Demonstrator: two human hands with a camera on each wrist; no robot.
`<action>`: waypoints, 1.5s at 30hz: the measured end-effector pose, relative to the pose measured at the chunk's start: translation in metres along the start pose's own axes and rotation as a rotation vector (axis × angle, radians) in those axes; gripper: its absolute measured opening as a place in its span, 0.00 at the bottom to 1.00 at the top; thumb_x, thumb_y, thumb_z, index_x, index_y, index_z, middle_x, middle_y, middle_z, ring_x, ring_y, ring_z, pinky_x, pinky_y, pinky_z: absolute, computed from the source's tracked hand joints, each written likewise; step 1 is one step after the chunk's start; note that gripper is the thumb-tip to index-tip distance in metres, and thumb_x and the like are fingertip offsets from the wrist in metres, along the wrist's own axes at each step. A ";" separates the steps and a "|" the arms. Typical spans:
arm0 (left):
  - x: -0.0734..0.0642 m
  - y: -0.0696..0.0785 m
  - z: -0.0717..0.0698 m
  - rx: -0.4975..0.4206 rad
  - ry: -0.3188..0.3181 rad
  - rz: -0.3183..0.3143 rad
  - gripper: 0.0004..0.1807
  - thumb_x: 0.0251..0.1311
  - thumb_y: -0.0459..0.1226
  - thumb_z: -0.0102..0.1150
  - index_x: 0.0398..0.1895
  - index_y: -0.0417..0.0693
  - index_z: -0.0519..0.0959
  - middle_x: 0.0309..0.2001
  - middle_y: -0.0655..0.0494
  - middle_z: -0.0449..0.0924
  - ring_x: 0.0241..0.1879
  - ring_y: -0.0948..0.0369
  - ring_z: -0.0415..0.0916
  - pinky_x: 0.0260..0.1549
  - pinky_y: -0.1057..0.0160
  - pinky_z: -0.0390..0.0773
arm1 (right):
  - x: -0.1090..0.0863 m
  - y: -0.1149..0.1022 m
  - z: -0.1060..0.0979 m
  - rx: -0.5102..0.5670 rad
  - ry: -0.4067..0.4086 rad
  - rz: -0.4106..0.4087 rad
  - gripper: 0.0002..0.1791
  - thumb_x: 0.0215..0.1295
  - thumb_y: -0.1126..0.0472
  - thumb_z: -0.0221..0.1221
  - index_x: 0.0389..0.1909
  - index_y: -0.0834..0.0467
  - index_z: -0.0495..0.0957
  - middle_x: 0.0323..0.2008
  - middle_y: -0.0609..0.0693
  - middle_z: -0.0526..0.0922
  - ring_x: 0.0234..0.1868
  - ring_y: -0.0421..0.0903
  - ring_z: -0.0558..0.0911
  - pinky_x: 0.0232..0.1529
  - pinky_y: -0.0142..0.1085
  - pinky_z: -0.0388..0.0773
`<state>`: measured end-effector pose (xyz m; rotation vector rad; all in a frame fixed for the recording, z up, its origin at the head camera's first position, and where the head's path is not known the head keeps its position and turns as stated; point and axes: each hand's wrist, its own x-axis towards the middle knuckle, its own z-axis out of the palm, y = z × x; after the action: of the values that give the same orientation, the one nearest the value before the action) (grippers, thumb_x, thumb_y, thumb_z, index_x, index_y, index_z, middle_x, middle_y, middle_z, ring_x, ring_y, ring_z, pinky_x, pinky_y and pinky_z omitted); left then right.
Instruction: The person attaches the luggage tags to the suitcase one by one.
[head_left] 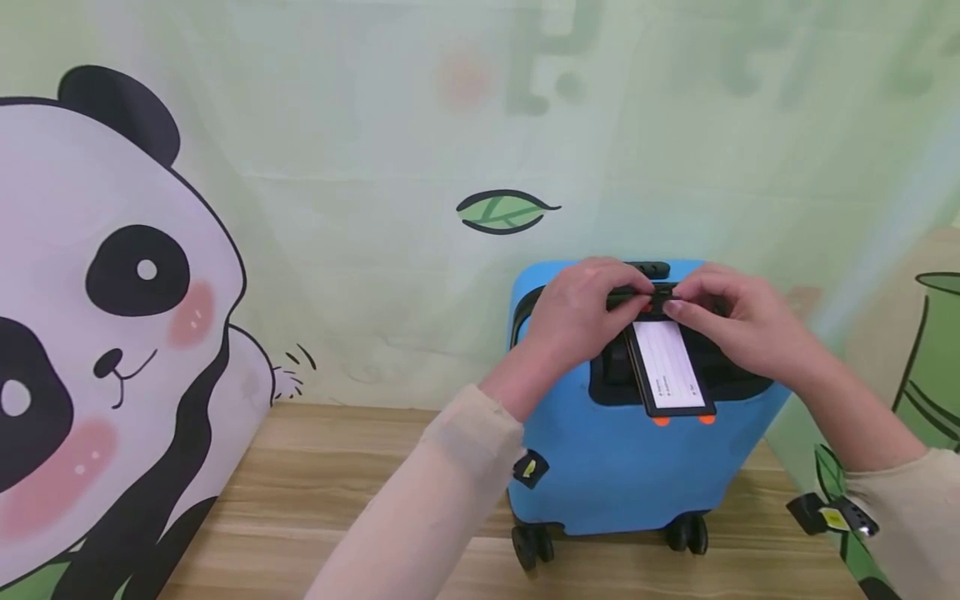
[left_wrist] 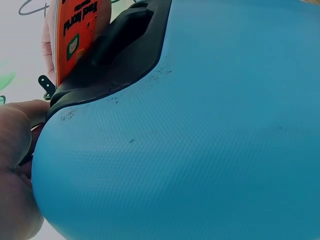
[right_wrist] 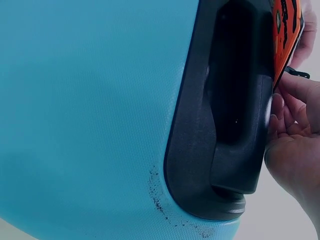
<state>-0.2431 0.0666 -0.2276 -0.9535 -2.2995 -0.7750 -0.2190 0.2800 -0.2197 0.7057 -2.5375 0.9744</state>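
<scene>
Head view: right of the middle, a blue hard-shell suitcase (head_left: 622,475) with a black plastic handle (right_wrist: 240,160), upright on a brown wood-look surface (head_left: 337,467). Near the top of it, a flat oblong tag with a white card and black rim (head_left: 667,367). Runs long-ways up and down, leaning a little right at the bottom end. Lies just below the fingertips of both hands, top end between them, bottom end pointing down the frame.

To the upper left of the tag, the left hand (head_left: 581,308); to the upper right, the right hand (head_left: 742,321). Both about as near; cannot tell the closer one. On each, bent fingers and a thumb with hardly any gap, seemingly pinching a thin black strap with small holes (left_wrist: 46,84).

Left wrist view: strap end at the left, beside the tag's orange back (left_wrist: 80,37). Right wrist view: strap end at the right edge, by the right thumb. Cannot see how tightly held.
</scene>
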 end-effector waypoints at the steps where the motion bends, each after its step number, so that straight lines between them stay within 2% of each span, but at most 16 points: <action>1: -0.001 0.000 -0.001 0.003 0.008 0.005 0.10 0.62 0.44 0.62 0.45 0.59 0.84 0.45 0.65 0.83 0.47 0.68 0.77 0.47 0.76 0.72 | 0.000 0.000 0.000 -0.004 0.002 0.002 0.04 0.65 0.63 0.61 0.38 0.55 0.82 0.35 0.45 0.78 0.31 0.43 0.75 0.31 0.28 0.71; 11: -0.005 -0.001 -0.007 -0.006 0.078 0.097 0.09 0.61 0.43 0.63 0.45 0.57 0.84 0.44 0.65 0.83 0.46 0.70 0.76 0.45 0.78 0.71 | 0.002 0.003 0.001 0.001 0.009 -0.027 0.03 0.65 0.65 0.61 0.37 0.55 0.82 0.34 0.46 0.77 0.30 0.42 0.74 0.30 0.29 0.70; 18: -0.004 0.001 -0.007 0.011 0.081 0.135 0.09 0.62 0.42 0.63 0.44 0.56 0.84 0.43 0.64 0.83 0.45 0.69 0.76 0.43 0.79 0.72 | 0.001 0.005 0.001 0.003 0.013 -0.031 0.03 0.64 0.65 0.61 0.37 0.56 0.82 0.34 0.46 0.77 0.29 0.42 0.74 0.30 0.29 0.70; 29: -0.001 0.006 -0.004 0.096 0.079 0.185 0.09 0.62 0.44 0.62 0.43 0.58 0.85 0.41 0.66 0.80 0.43 0.69 0.73 0.41 0.79 0.71 | 0.001 0.004 -0.001 0.024 0.013 -0.041 0.03 0.65 0.65 0.61 0.37 0.56 0.81 0.34 0.46 0.77 0.30 0.43 0.75 0.30 0.28 0.71; 39: 0.003 0.008 -0.003 0.144 0.099 0.210 0.07 0.63 0.45 0.61 0.39 0.57 0.85 0.39 0.66 0.81 0.40 0.68 0.70 0.39 0.78 0.70 | 0.003 0.004 0.003 -0.038 0.039 -0.070 0.03 0.63 0.65 0.63 0.35 0.54 0.82 0.33 0.46 0.76 0.30 0.41 0.72 0.29 0.29 0.69; 42: 0.002 0.007 -0.003 0.120 0.112 0.218 0.07 0.63 0.44 0.61 0.39 0.56 0.85 0.38 0.66 0.82 0.40 0.67 0.71 0.40 0.77 0.70 | 0.004 0.003 0.004 -0.050 0.039 -0.063 0.02 0.63 0.65 0.62 0.34 0.54 0.82 0.33 0.46 0.76 0.30 0.41 0.72 0.29 0.30 0.68; 45: 0.001 0.006 -0.002 0.057 0.119 0.193 0.07 0.62 0.44 0.62 0.39 0.55 0.85 0.38 0.65 0.82 0.40 0.67 0.71 0.41 0.77 0.70 | 0.004 0.002 0.005 -0.060 0.039 -0.068 0.02 0.63 0.65 0.63 0.33 0.54 0.82 0.33 0.46 0.76 0.30 0.41 0.72 0.29 0.30 0.68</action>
<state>-0.2390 0.0694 -0.2240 -1.0566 -2.0804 -0.6631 -0.2246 0.2770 -0.2222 0.7431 -2.4813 0.8780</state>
